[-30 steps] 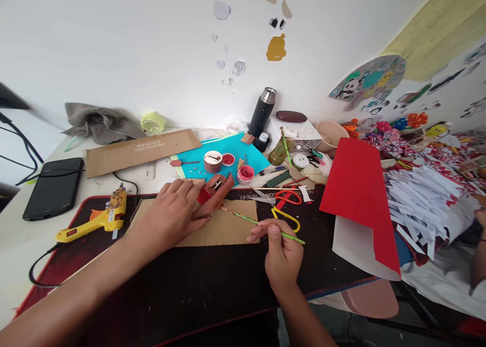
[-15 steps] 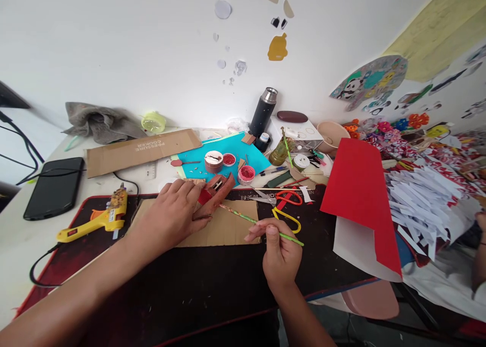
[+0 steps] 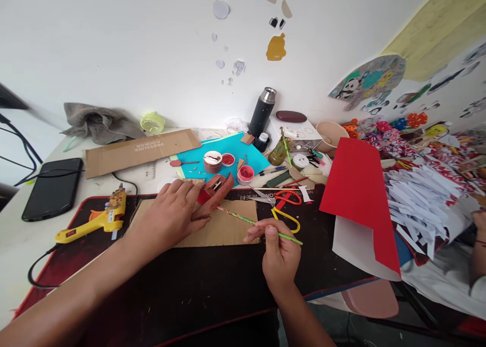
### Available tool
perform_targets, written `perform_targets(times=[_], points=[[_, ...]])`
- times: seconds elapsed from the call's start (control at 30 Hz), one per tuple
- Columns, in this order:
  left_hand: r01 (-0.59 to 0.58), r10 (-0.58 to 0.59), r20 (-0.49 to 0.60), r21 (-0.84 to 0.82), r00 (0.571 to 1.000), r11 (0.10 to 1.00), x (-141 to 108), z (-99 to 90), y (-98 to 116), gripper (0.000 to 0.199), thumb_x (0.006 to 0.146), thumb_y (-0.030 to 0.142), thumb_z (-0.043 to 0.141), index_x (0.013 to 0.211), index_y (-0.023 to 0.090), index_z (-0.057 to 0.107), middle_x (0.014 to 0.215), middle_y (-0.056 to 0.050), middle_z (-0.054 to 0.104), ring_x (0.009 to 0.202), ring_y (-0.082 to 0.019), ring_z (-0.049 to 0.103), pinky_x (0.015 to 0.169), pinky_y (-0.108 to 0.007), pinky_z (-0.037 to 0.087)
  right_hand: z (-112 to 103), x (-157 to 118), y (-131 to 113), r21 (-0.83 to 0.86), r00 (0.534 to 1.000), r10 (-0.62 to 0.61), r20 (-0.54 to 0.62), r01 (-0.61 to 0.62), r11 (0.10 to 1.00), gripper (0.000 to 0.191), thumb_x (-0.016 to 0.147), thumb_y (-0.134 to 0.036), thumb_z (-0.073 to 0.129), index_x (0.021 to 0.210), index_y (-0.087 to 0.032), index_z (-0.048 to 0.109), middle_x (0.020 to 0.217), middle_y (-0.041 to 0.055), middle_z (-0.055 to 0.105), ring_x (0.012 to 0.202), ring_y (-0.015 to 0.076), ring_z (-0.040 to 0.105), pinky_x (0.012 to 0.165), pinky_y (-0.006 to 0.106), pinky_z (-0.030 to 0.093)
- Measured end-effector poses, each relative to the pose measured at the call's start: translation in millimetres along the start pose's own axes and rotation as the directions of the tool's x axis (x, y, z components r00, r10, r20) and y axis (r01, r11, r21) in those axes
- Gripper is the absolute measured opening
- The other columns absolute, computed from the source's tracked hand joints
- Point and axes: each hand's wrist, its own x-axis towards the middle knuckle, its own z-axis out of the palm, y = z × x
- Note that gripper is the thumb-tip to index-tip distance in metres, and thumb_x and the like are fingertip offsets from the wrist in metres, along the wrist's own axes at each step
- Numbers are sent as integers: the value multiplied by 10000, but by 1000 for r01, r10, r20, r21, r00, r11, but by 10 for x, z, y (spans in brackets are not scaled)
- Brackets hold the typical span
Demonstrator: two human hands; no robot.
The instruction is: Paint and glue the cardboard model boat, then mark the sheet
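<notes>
My left hand (image 3: pixel 172 210) is closed around a small reddish-brown cardboard piece (image 3: pixel 222 190) with a red ribbed part, above a flat cardboard sheet (image 3: pixel 228 230). Between the thumb and fingers of my right hand (image 3: pixel 279 245) is a thin green paintbrush (image 3: pixel 243 217); its tip meets or nearly meets the lower edge of the piece. Just behind lie an open pot of red paint (image 3: pixel 245 173), a red-filled lid (image 3: pixel 228 159) and a brown jar with a white top (image 3: pixel 212 161), near a blue sheet (image 3: pixel 193 154).
Scissors (image 3: pixel 286 197) lie right of the cardboard, beside a folded red sheet (image 3: pixel 353 185). A yellow glue gun (image 3: pixel 112 213) and black phone (image 3: pixel 53 189) are on the left. Behind stands a black flask (image 3: pixel 261 111). Another person's arm (image 3: pixel 479 240) shows at the right edge.
The whole view has shifted slightly. Both hands keep nearly the same pose, with the brush tip still by the brown piece. The other person's arm at the right edge has moved a little.
</notes>
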Motion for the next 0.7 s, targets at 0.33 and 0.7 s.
perform_targets(times=[0.33, 0.7], points=[[14, -13, 57, -25, 998, 1000, 15, -23, -40, 757, 953, 436, 802, 1583, 153, 490, 1400, -208, 718, 1282, -420, 648, 1078, -519, 514, -7, 38, 36, -67, 996, 64, -57, -68, 995, 384, 1147, -485, 618, 937, -214, 790, 766, 25, 825, 564, 184, 796, 568, 288, 656], [-3, 19, 176, -89, 984, 996, 56, -91, -190, 720, 908, 324, 759, 1576, 228, 510, 1389, -150, 719, 1225, -413, 657, 1053, -521, 503, 62, 129, 108, -25, 995, 95, -42, -96, 995, 389, 1129, -513, 635, 935, -210, 782, 773, 31, 833, 517, 177, 771, 558, 290, 633]])
